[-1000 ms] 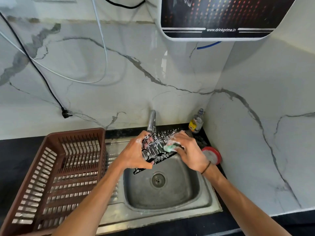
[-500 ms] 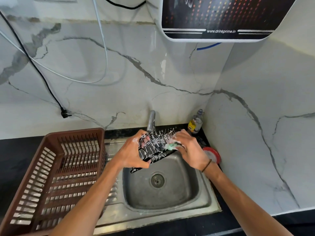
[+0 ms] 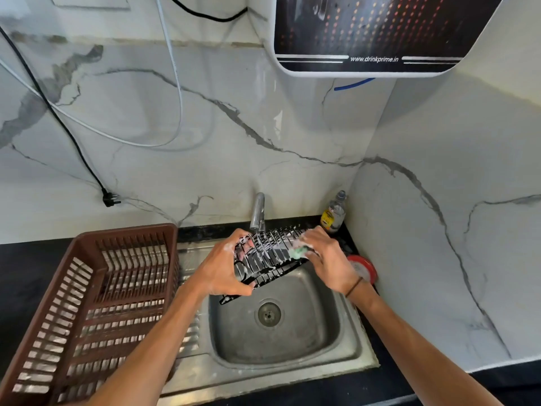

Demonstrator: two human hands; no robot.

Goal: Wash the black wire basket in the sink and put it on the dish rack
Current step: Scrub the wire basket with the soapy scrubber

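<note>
Black wire basket below "www.drinkprime.in" panel

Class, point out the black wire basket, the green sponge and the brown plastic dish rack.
black wire basket (image 3: 265, 260), head view, soapy middle wires.
green sponge (image 3: 299, 252), head view, exposed green edge.
brown plastic dish rack (image 3: 87, 291), head view, slatted inner wall.

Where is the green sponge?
The green sponge is in the right hand, pressed on the black wire basket above the sink.

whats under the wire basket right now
The black wire basket is held over the steel sink; below it lie the bare basin and drain. The left hand and right hand with its green sponge cover the basket's ends.
</note>
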